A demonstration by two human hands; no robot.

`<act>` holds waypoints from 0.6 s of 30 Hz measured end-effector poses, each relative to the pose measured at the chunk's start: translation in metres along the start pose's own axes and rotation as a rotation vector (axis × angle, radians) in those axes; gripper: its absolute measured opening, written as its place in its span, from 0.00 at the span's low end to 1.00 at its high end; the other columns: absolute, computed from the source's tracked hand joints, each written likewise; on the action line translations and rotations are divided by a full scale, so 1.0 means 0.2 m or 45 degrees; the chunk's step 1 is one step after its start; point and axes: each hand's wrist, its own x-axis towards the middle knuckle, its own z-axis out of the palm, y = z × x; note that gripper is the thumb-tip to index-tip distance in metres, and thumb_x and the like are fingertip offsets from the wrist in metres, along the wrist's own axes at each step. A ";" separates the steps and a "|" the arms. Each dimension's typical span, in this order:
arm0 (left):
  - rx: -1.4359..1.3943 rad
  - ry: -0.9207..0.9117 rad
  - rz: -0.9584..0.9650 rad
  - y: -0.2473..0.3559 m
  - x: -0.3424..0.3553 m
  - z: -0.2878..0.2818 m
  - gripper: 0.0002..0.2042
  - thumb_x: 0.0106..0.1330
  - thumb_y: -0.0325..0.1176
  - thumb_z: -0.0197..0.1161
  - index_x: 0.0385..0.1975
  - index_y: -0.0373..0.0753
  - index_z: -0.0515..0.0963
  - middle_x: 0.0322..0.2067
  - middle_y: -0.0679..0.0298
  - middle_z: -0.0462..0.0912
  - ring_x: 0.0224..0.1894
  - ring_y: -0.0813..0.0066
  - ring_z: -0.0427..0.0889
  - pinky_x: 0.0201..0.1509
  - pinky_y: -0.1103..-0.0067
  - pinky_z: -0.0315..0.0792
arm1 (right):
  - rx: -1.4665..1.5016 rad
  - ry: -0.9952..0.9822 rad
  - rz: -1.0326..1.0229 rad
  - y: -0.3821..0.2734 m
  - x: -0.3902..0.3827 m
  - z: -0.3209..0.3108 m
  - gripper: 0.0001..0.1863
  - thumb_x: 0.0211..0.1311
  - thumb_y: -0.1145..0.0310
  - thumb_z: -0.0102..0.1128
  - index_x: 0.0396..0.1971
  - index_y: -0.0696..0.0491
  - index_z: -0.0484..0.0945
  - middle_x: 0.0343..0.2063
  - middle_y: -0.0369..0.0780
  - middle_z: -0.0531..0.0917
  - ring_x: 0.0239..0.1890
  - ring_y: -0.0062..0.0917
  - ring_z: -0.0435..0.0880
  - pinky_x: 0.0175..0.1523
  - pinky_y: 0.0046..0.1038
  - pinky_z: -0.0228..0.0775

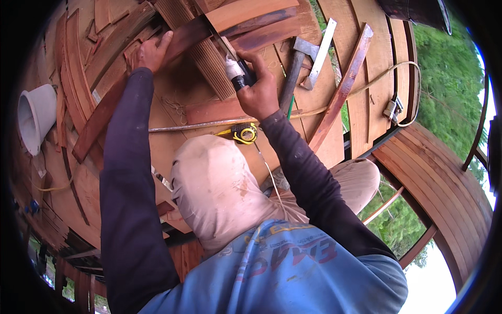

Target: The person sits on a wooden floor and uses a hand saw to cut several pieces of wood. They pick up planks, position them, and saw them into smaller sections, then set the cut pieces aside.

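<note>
My left hand (150, 55) grips a long dark reddish-brown plank (183, 42), thumb stretched along its upper face and the other fingers partly hidden. The plank lies slanted across a grooved board (212, 68). My right hand (260, 89) is closed around the handle of a handsaw (236, 73), its grip wrapped in white and black. The saw's thin blade runs away from me and meets the dark plank near its far end. A short reddish wood piece (214, 111) lies below the grooved board.
A yellow-and-black tape measure (244, 134) sits before my knee. To the right lie an axe-like tool (303, 49), a metal try square (320, 55), a narrow plank (342, 89) and a hose (387, 73). At left stand a white bucket (37, 115) and curved wood strips (76, 73). Gaps part the boards.
</note>
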 end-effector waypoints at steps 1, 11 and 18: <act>0.013 -0.049 -0.029 0.02 -0.03 -0.03 0.41 0.66 0.73 0.48 0.48 0.35 0.84 0.42 0.38 0.84 0.49 0.40 0.82 0.55 0.59 0.73 | -0.022 -0.075 0.122 -0.04 -0.03 -0.02 0.20 0.61 0.77 0.62 0.54 0.57 0.76 0.33 0.46 0.86 0.34 0.21 0.83 0.40 0.24 0.73; 0.014 -0.062 -0.035 -0.05 0.00 -0.01 0.45 0.62 0.77 0.46 0.54 0.37 0.82 0.49 0.41 0.83 0.56 0.44 0.81 0.61 0.61 0.72 | -0.074 -0.181 0.282 -0.11 -0.34 -0.23 0.22 0.62 0.72 0.65 0.56 0.57 0.75 0.36 0.47 0.87 0.39 0.32 0.89 0.46 0.30 0.78; 0.091 -0.083 -0.056 -0.08 0.00 -0.02 0.45 0.62 0.78 0.45 0.54 0.38 0.83 0.49 0.42 0.84 0.55 0.45 0.82 0.60 0.59 0.74 | 0.006 -0.243 0.427 -0.10 -0.27 -0.18 0.21 0.61 0.75 0.64 0.55 0.58 0.75 0.43 0.52 0.86 0.46 0.34 0.88 0.51 0.31 0.78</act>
